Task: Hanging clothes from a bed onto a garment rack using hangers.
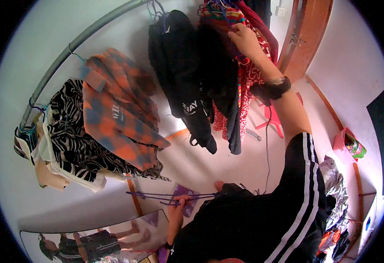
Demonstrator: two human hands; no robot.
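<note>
My left hand [178, 207] is closed around thin purple clothes hangers [152, 196], low in front of my body. Higher up, my right hand [244, 37] reaches to the hanging clothes, its fingers pinched at a purple hanger [225, 14] near the rail. Under that hand hang a dark garment [216, 65] and red-and-white patterned clothing [249, 98]. Left of them is a black hoodie [175, 62] with white lettering. An orange-and-blue checked shirt [119, 111] and a black zebra-patterned garment [70, 131] hang further left.
A grey metal rail [90, 34] carries the clothes. A mirror [96, 240] leans at lower left. Around the floor are a red plastic stool [272, 116], a dark cable [268, 154], a pink bin [343, 144] and piled fabric [335, 187]. A wooden door [305, 42] stands behind.
</note>
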